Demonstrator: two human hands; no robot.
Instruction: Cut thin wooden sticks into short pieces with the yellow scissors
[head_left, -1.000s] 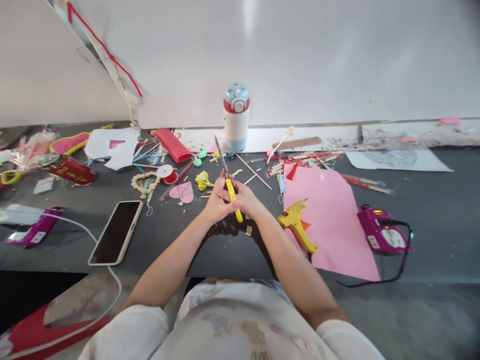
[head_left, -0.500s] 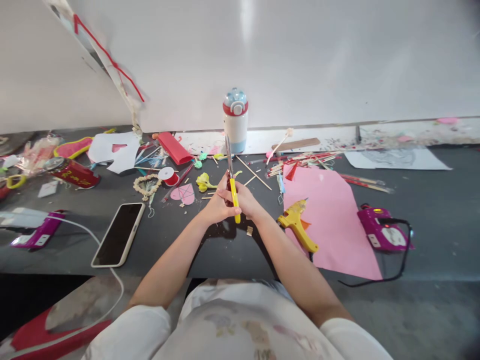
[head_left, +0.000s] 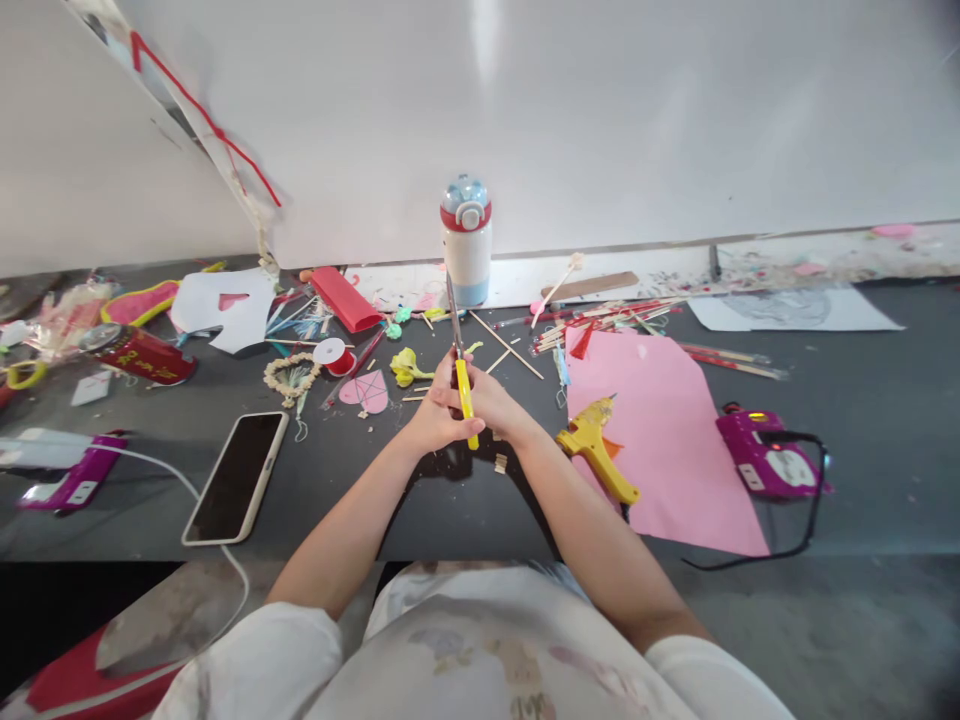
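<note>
Yellow-handled blade (head_left: 463,385): long axis near-to-far, tip pointing far; left hand (head_left: 433,418) & right hand (head_left: 496,404) both closed round it, equally close.

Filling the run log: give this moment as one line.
left hand: on yellow-handled scissors | right hand: on scissors | blades: pointing away | nearest: yellow glue gun

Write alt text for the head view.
The left hand and right hand grip a yellow-handled cutting tool, blade pointing away, over a cluttered dark table. A glue gun lies partly on pink paper at right, a phone at left.
</note>
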